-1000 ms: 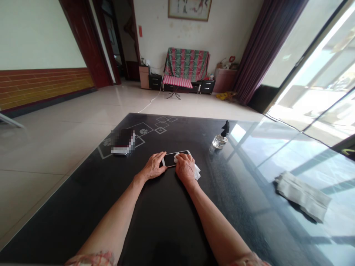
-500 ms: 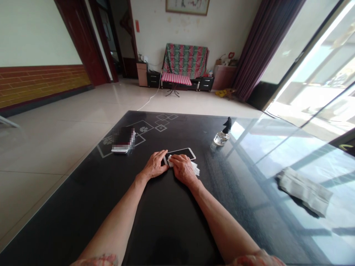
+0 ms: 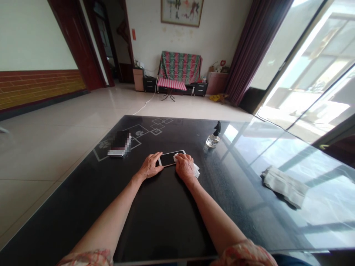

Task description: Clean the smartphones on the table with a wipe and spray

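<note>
A white-framed phone (image 3: 168,159) with a dark screen lies flat near the middle of the black, glossy tabletop (image 3: 161,225), its long side running across and slightly tilted, the right end a little farther from the person. Clock directions here are taken from the phone, with twelve pointing away from the person.

At nine o'clock, the left hand (image 3: 149,165) has its grip clamped on the phone's left end, fingertips at the far corner and thumb at the near one. At about four o'clock, the right hand (image 3: 185,166) has its grip closed on a crumpled white tissue (image 3: 196,171); the fingers rest over the right part of the screen, with a bit of tissue under them and the rest sticking out beyond the hand's outer edge.

A clear spray bottle (image 3: 213,140) with a black trigger head stands upright at two o'clock. At ten o'clock lies a dark object (image 3: 121,142) with a pale near edge, too pixelated to identify, over a pale diamond pattern (image 3: 155,131). Well apart, between three and four o'clock, lies a folded grey cloth (image 3: 285,187).

Beyond the tabletop, at twelve, stands a small table with a pink-striped top (image 3: 172,85).
</note>
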Action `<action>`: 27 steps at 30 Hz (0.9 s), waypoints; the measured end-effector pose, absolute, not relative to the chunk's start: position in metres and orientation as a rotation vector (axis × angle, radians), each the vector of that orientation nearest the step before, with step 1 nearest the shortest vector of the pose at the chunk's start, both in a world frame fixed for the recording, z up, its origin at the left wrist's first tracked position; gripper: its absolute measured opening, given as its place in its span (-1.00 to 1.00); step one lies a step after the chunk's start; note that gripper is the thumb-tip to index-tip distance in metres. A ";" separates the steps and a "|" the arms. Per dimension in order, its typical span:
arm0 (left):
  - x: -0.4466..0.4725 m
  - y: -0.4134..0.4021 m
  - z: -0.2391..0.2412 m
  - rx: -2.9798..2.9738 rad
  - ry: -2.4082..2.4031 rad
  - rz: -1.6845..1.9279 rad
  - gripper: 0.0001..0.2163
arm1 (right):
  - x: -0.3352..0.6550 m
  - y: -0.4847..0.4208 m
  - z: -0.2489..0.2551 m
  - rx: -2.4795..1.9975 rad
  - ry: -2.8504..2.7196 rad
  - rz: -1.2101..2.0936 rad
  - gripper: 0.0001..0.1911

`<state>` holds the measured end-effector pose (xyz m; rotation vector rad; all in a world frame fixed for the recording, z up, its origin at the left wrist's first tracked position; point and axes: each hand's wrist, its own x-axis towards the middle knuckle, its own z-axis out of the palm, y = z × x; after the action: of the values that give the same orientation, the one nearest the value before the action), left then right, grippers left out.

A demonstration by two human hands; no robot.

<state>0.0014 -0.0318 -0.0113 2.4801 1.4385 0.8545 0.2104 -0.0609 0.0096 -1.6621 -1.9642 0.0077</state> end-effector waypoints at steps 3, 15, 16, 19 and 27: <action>0.002 -0.032 -0.010 2.495 1.453 0.814 -0.39 | 0.224 -0.059 0.009 -1.761 -1.867 -0.008 -0.71; -0.001 -0.027 -0.019 2.506 1.430 0.854 -0.44 | 0.152 -0.078 0.012 -1.512 -2.152 0.077 -0.75; -0.001 -0.027 -0.020 2.505 1.431 0.854 -0.44 | 0.152 -0.078 0.012 -1.505 -2.147 0.087 -0.75; -0.002 -0.027 -0.021 2.497 1.449 0.858 -0.43 | 0.165 -0.078 0.012 -1.492 -2.123 0.106 -0.72; -0.002 -0.031 -0.015 2.470 1.474 0.805 -0.37 | 0.228 -0.072 0.008 -1.658 -1.932 0.046 -0.69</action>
<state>-0.0021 -0.0315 -0.0146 2.4703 1.4739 0.8048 0.2278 -0.0721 0.0085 -1.6576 -1.9324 0.0459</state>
